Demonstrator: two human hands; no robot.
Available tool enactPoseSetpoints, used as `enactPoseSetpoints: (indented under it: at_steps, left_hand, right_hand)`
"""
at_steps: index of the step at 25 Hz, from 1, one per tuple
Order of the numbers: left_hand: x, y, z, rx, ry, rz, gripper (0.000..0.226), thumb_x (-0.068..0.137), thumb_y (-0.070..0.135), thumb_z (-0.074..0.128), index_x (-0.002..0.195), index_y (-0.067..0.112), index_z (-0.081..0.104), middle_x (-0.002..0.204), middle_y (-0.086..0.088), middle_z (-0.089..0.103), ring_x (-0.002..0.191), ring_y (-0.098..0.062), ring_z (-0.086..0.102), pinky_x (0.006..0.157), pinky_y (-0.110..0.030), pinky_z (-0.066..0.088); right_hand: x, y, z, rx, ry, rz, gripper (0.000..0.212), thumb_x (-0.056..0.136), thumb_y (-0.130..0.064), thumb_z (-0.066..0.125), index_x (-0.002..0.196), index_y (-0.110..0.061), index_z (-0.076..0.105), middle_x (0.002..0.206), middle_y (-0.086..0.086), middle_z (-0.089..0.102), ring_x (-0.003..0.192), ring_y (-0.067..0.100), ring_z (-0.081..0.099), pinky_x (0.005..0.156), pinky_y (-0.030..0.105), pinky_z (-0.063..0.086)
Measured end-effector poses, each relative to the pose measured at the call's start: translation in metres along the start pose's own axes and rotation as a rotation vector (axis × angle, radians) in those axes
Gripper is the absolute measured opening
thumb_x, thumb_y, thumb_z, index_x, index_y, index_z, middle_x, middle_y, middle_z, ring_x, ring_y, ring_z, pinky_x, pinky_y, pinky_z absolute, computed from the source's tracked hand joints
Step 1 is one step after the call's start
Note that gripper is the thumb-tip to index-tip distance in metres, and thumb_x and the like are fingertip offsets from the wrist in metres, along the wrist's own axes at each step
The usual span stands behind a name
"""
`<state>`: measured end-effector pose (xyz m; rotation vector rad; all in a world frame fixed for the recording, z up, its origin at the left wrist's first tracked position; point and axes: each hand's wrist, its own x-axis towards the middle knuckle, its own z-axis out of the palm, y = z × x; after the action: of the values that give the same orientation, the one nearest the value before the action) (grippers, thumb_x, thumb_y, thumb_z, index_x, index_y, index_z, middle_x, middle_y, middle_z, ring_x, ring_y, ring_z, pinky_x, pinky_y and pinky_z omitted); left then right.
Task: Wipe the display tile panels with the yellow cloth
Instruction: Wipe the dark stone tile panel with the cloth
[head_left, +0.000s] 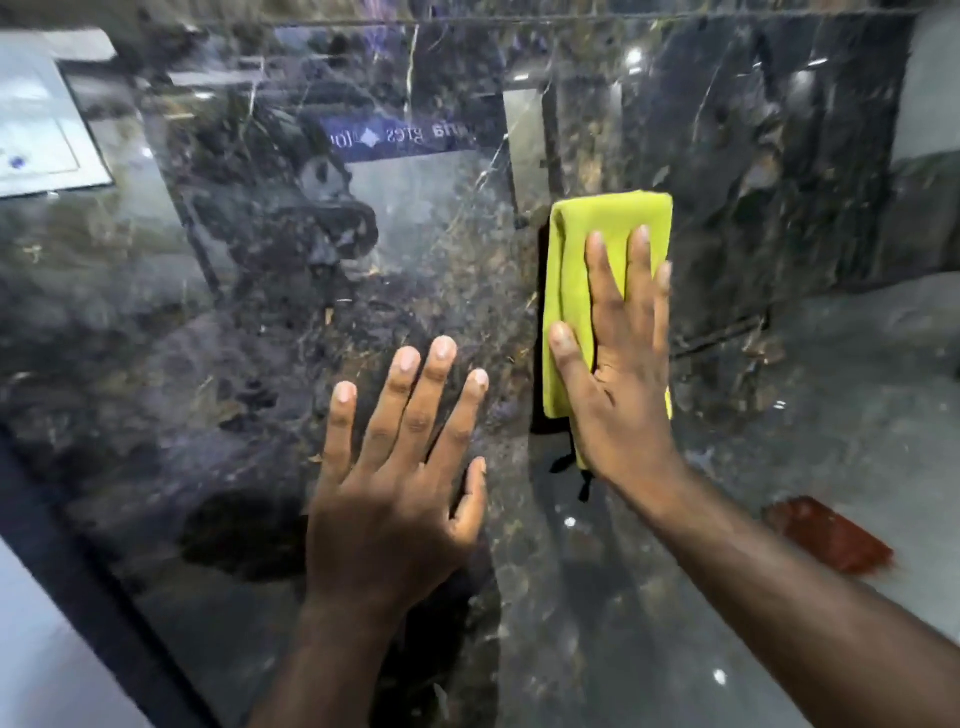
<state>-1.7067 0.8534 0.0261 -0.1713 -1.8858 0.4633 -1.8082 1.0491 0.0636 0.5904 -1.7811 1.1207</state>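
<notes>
Dark, glossy, marble-veined tile panel (208, 338) fills nearly the whole view and stands directly in front of the person. The yellow cloth (576, 270), folded into a tall rectangle, lies flat on the panel right of centre. The right hand (618, 395) presses on the cloth's lower right part, palm down. Grip wide: fingers straight and pointing up, thumb spread to the left across the fabric, nothing pinched. The left hand (395, 499) is just beside it, lower and to the left, palm toward the bare panel. Grip also wide, fingers spread, holding nothing; actual contact with the surface cannot be told. The gloss reflects a blue sign (410, 137) with mirrored lettering near the top. A blurred red object (826, 535) shows at lower right, and a white board (36, 130) at upper left.
</notes>
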Motion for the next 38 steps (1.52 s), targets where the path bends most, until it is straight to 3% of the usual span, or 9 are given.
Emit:
enactPoseSetpoints:
  at_steps: [7, 11, 15, 19, 23, 28, 32, 36, 38]
  left_hand:
    - [-0.023, -0.024, -0.023, -0.044, -0.070, 0.031, 0.072, 0.100, 0.038, 0.066, 0.164, 0.011, 0.048, 0.178, -0.010, 0.030, 0.166, -0.028, 0.027, 0.134, -0.058, 0.018]
    - [-0.048, -0.056, -0.034, 0.046, -0.029, -0.081, 0.078, 0.102, 0.048, 0.066, 0.166, 0.011, 0.044, 0.178, -0.012, 0.029, 0.165, -0.030, 0.027, 0.133, -0.063, 0.019]
    - [-0.057, -0.092, -0.045, 0.055, 0.013, -0.087, 0.081, 0.100, 0.049, 0.068, 0.165, 0.006, 0.045, 0.177, -0.015, 0.030, 0.166, -0.031, 0.025, 0.134, -0.061, 0.013]
    - [-0.075, -0.120, -0.061, 0.041, 0.035, -0.125, 0.077, 0.097, 0.042, 0.067, 0.163, 0.008, 0.048, 0.176, -0.014, 0.033, 0.164, -0.032, 0.029, 0.135, -0.059, 0.013]
    - [-0.098, -0.164, -0.076, -0.014, 0.057, -0.047, 0.072, 0.101, 0.041, 0.066, 0.163, 0.009, 0.049, 0.175, -0.014, 0.036, 0.164, -0.032, 0.030, 0.131, -0.063, 0.023]
    - [-0.124, -0.193, -0.077, -0.122, 0.050, -0.007, 0.075, 0.103, 0.042, 0.066, 0.166, 0.009, 0.043, 0.177, -0.014, 0.031, 0.165, -0.035, 0.027, 0.130, -0.065, 0.027]
    - [-0.139, -0.209, -0.078, -0.206, 0.007, 0.027, 0.079, 0.103, 0.045, 0.065, 0.168, 0.009, 0.039, 0.178, -0.010, 0.030, 0.166, -0.034, 0.027, 0.129, -0.065, 0.028]
    - [-0.143, -0.218, -0.084, -0.243, -0.003, 0.027, 0.079, 0.103, 0.042, 0.065, 0.169, 0.011, 0.037, 0.178, -0.009, 0.030, 0.165, -0.033, 0.029, 0.128, -0.064, 0.032]
    - [-0.145, -0.219, -0.084, -0.268, -0.010, 0.019, 0.079, 0.102, 0.040, 0.064, 0.170, 0.011, 0.036, 0.178, -0.009, 0.030, 0.165, -0.032, 0.028, 0.129, -0.063, 0.032]
  right_hand:
    - [-0.076, 0.012, 0.020, -0.162, -0.141, -0.281, 0.066, 0.109, -0.043, 0.050, 0.168, -0.039, 0.021, 0.179, -0.003, 0.004, 0.166, 0.032, 0.000, 0.126, 0.068, 0.018]
    - [-0.042, -0.024, 0.032, -0.021, 0.076, 0.049, 0.066, 0.108, -0.036, 0.053, 0.167, -0.030, 0.027, 0.179, 0.004, 0.008, 0.166, 0.032, 0.000, 0.129, 0.064, 0.014]
    - [-0.086, -0.053, 0.058, -0.238, -0.058, -0.453, 0.063, 0.107, -0.040, 0.055, 0.165, -0.036, 0.030, 0.176, 0.002, 0.018, 0.164, 0.036, 0.013, 0.125, 0.066, 0.024]
    - [-0.064, -0.097, 0.077, -0.020, 0.168, 0.125, 0.062, 0.110, -0.038, 0.048, 0.168, -0.030, 0.026, 0.179, 0.007, 0.011, 0.166, 0.034, 0.004, 0.130, 0.059, 0.014]
    - [-0.107, -0.138, 0.104, -0.203, 0.000, -0.378, 0.058, 0.110, -0.042, 0.049, 0.165, -0.036, 0.029, 0.177, 0.002, 0.016, 0.165, 0.035, 0.010, 0.128, 0.062, 0.019]
    - [-0.088, -0.182, 0.120, 0.033, 0.260, 0.239, 0.061, 0.111, -0.035, 0.048, 0.168, -0.026, 0.029, 0.179, 0.005, 0.011, 0.166, 0.030, 0.005, 0.132, 0.057, 0.010]
    - [-0.138, -0.208, 0.138, -0.154, 0.035, -0.296, 0.060, 0.109, -0.036, 0.054, 0.164, -0.029, 0.032, 0.176, 0.006, 0.020, 0.165, 0.035, 0.011, 0.128, 0.061, 0.021]
    - [-0.109, -0.232, 0.148, 0.022, 0.281, 0.189, 0.059, 0.110, -0.037, 0.051, 0.165, -0.029, 0.033, 0.178, 0.003, 0.016, 0.166, 0.028, 0.009, 0.130, 0.043, 0.012]
    - [-0.132, -0.250, 0.164, -0.050, 0.264, 0.139, 0.059, 0.110, -0.037, 0.050, 0.166, -0.029, 0.030, 0.178, 0.004, 0.015, 0.166, 0.030, 0.007, 0.129, 0.042, 0.010]
